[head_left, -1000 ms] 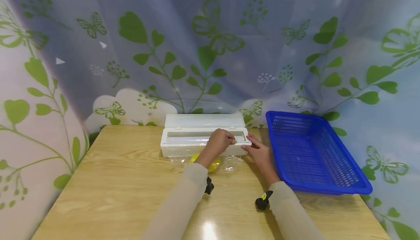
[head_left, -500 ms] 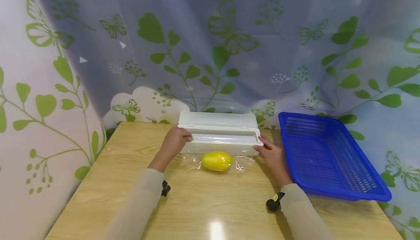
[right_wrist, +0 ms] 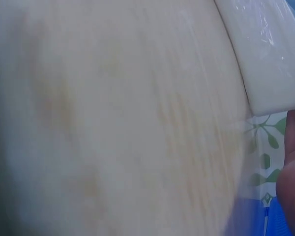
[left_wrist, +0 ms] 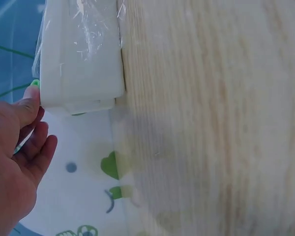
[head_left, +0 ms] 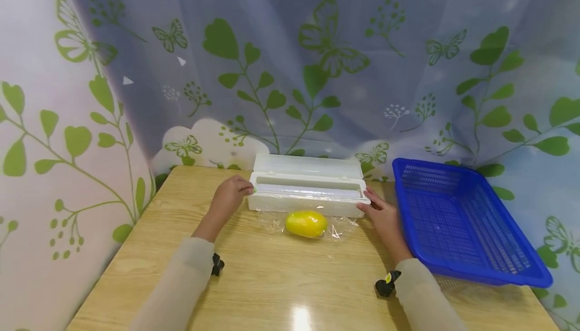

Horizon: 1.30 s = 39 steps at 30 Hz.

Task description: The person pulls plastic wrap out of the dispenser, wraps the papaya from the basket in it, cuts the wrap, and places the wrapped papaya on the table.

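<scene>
A white cling film dispenser stands on the table with its lid up and a film roll inside. My left hand is at the left end, thumb and finger pinching a small green slider. At the opposite end my right hand grips the box's corner, thumb on the front and fingers behind. Clear film comes down over the dispenser's front. A yellow oval fruit lies just before the box, with the film spread about it.
A blue plastic basket with slotted walls stands right of my right hand, near the table's right edge. Behind the wooden table hangs a curtain with leaf and butterfly prints.
My left hand has slid the green slider from the dispenser's right end to its left end, uncovering the view of the fruit. My right hand has kept its grip. The head view has shifted.
</scene>
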Each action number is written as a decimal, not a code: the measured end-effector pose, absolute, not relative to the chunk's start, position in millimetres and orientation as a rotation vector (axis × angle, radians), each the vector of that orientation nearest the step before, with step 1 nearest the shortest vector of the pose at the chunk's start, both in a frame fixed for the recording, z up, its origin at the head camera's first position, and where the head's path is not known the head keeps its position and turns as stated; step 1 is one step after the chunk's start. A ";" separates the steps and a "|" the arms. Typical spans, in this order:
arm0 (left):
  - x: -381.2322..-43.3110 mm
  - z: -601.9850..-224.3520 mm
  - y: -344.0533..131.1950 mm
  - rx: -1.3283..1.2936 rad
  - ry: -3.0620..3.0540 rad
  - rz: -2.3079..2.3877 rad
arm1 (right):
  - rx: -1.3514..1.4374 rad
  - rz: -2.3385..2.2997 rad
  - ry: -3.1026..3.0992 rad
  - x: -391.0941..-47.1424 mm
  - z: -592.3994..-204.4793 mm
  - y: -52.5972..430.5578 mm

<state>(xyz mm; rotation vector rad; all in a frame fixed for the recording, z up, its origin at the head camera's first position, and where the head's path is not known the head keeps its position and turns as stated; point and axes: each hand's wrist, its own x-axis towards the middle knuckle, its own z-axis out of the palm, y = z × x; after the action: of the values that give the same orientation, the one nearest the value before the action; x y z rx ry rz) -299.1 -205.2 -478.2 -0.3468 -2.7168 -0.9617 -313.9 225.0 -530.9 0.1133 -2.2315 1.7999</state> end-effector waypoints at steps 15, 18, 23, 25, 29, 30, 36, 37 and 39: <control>-294.7 -482.8 -203.2 -0.304 -2.722 -1.152 | 0.200 1.865 -2.174 -308.9 -527.5 217.5; -293.8 -483.3 -202.3 -0.322 -2.701 -1.202 | 0.195 1.866 -2.173 -308.0 -525.9 216.2; -292.3 -483.4 -199.0 -0.340 -2.651 -1.260 | 0.197 1.862 -2.166 -307.9 -525.0 215.3; -291.6 -483.3 -197.4 -0.347 -2.643 -1.271 | 0.192 1.860 -2.162 -308.1 -525.3 215.0; -292.3 -485.3 -195.1 -0.350 -2.640 -1.277 | 0.161 1.804 -2.204 -307.3 -523.5 213.8; -292.6 -486.0 -194.7 -0.350 -2.636 -1.270 | 0.147 1.791 -2.214 -306.9 -522.8 213.4; -294.7 -488.6 -191.6 -0.351 -2.599 -1.212 | 0.085 1.756 -2.246 -304.7 -517.8 210.0; -294.8 -488.6 -190.9 -0.352 -2.594 -1.203 | 0.079 1.754 -2.247 -304.3 -517.5 209.7; -294.7 -488.0 -189.5 -0.359 -2.594 -1.181 | 0.072 1.750 -2.251 -303.4 -516.8 209.3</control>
<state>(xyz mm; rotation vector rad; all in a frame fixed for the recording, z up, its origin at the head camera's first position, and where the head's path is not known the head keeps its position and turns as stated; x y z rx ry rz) -294.7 -189.5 -488.0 -0.3592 -2.5939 -1.1808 -303.4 209.3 -516.8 0.0715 -2.2507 1.7499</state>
